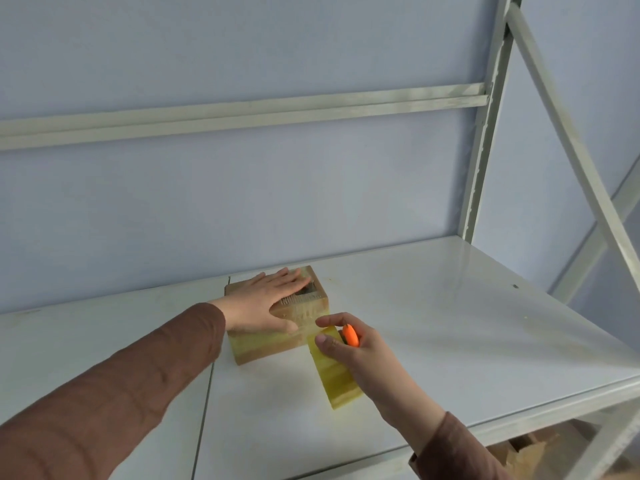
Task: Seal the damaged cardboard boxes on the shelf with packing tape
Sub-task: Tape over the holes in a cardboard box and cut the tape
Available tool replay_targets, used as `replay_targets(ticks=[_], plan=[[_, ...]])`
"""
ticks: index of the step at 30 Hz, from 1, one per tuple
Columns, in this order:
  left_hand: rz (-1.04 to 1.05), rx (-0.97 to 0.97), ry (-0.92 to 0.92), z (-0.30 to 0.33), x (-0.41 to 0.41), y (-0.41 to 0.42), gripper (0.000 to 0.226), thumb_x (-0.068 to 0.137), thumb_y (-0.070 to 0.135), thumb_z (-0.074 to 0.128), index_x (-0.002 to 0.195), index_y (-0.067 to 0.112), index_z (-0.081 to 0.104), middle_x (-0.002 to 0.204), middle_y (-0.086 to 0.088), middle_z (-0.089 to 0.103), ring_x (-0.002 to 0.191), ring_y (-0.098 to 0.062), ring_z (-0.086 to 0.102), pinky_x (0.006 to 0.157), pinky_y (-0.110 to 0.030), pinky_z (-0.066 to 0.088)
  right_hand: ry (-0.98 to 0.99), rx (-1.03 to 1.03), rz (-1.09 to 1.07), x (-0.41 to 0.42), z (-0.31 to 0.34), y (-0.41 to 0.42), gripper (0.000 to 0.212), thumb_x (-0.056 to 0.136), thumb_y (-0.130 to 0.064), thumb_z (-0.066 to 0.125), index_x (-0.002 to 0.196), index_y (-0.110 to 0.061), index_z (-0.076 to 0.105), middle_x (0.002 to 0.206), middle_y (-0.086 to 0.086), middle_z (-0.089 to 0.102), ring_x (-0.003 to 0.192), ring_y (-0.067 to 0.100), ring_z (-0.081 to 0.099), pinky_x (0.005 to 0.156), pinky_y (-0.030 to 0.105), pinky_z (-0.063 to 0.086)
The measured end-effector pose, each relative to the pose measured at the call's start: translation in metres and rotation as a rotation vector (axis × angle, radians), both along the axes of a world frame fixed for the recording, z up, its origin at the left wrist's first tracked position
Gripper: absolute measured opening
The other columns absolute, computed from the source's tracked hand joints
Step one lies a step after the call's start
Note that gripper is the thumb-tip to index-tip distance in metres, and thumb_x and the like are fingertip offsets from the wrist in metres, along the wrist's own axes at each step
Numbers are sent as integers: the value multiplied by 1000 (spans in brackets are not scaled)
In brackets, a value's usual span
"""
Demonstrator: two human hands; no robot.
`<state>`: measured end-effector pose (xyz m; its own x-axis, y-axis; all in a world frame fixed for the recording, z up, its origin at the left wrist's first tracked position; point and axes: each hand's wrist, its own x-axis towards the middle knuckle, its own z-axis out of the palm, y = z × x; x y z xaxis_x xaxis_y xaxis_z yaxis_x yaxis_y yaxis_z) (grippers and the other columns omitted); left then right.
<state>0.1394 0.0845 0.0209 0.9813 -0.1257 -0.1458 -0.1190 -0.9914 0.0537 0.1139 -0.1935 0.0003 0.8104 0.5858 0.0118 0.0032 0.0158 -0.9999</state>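
A small brown cardboard box [313, 304] lies on the white shelf [433, 323], its near side wrapped in yellowish clear tape. My left hand [266, 303] rests flat on the box's top, fingers spread. Just right of the box, my right hand [353, 348] grips a roll of yellowish packing tape [337, 375] together with an orange-handled cutter [350, 335]. A strip of tape runs from the roll to the box's near right corner. The cutter's blade is hidden by my fingers.
The shelf's grey metal uprights and a diagonal brace [568, 140] rise on the right, and a crossbar [242, 116] spans the blue wall behind. More cardboard [526, 448] shows on the level below at bottom right. A seam [204, 407] splits the shelf boards.
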Motion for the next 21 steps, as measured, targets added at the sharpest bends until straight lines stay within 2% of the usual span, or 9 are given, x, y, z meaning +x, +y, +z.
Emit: replay_targets(ticks=[3,8,11,14,16,18,20,21], plan=[[32,6,-48,-3,-2,-10,76,95,71,46,153,65,-2,170,18,-10,156,-4,-14,127,-41,-8,47,45,-12,0,4,2,10,92,-30,76,101,-31,73,75,-9,63,72,13,61,69,27,48],[89,-4,-69,-8,-9,-20,66,100,62,44,153,65,5,171,14,-8,156,-6,-14,126,-52,-7,70,52,-18,-1,0,2,8,91,-31,77,99,-32,74,77,-8,65,73,14,62,69,29,49],[120,10,-51,-5,-9,-18,72,96,68,47,148,71,-2,170,14,-15,155,-11,-21,124,-59,-9,114,50,-10,-3,-8,1,10,91,-29,77,101,-31,75,82,-3,63,76,16,61,73,31,48],[168,36,7,4,-8,-14,90,81,80,54,137,79,-16,169,8,-21,156,-19,-21,124,-62,-6,135,45,-1,-3,-15,-1,12,92,-31,77,103,-34,76,86,-2,63,80,15,61,75,30,46],[206,46,19,10,-6,-15,93,77,82,58,135,82,-15,172,5,-9,159,-22,-7,125,-60,3,147,42,4,-2,-17,-1,15,92,-32,76,106,-37,76,89,-4,64,84,14,63,78,28,46],[231,-34,28,17,-3,-17,91,78,78,64,142,79,0,172,5,10,158,-25,11,125,-54,15,151,56,3,0,-18,-2,19,92,-31,76,110,-38,76,96,-3,65,90,13,64,84,28,47],[228,-329,121,28,-2,-17,80,82,65,74,143,75,23,161,9,39,145,-18,41,118,-39,35,132,91,1,3,-12,-6,29,87,-34,79,116,-40,75,105,-1,68,96,14,67,89,29,49],[238,-510,196,34,-1,-16,69,85,57,76,139,72,35,150,11,53,131,-13,56,107,-30,47,125,123,7,5,-7,-8,36,83,-38,80,118,-41,74,110,1,69,101,17,68,93,31,51]])
